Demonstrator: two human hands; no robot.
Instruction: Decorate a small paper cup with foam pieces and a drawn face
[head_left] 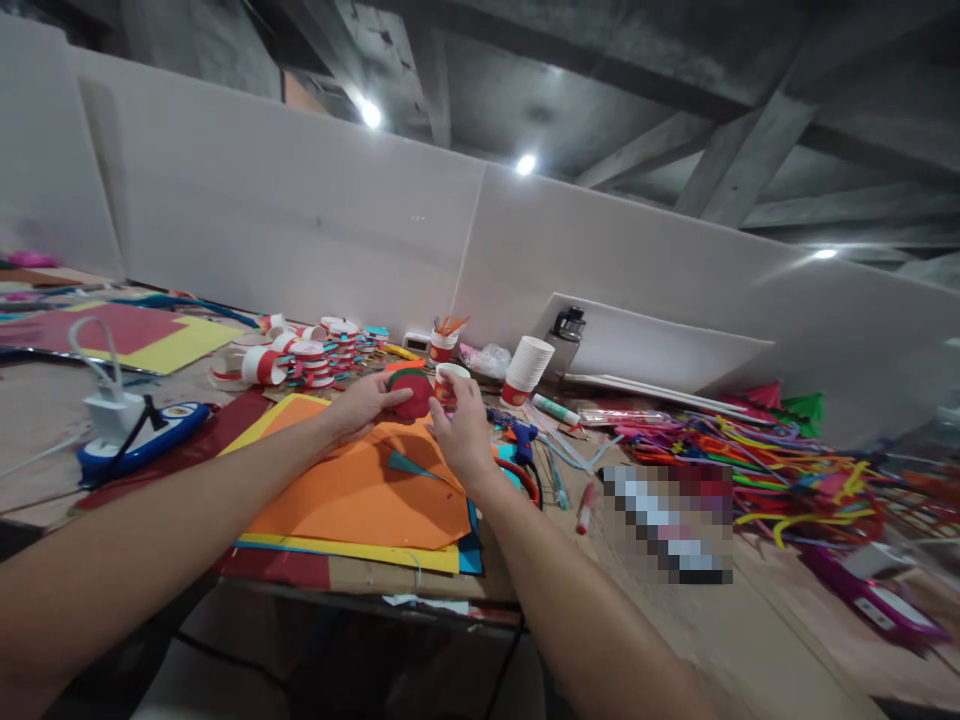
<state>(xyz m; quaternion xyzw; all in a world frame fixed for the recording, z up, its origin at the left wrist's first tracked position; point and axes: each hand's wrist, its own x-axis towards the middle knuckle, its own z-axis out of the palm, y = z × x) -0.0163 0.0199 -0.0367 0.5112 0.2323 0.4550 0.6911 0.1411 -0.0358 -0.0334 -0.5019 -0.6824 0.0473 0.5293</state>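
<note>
My left hand (367, 405) is closed on a round red disc (412, 397) with a dark green edge, pinching it between thumb and fingers above a stack of coloured sheets. Beside the disc is my right hand (463, 432), its thumb and fingers apart. A paper cup (452, 371) shows just behind those fingers; whether they touch it I cannot tell. Beneath both hands lies an orange sheet (360, 500), with yellow and blue sheets under it. On the orange sheet rests a small teal strip (412, 465).
Behind stand a stack of paper cups (527, 370) and a cup of orange pieces (444, 345). Red-and-white ring pieces (311, 362) pile up at the left, near a blue power strip (142, 440). To the right are a blue glue gun (523, 437), red marker (585, 508) and coloured pipe cleaners (750, 470).
</note>
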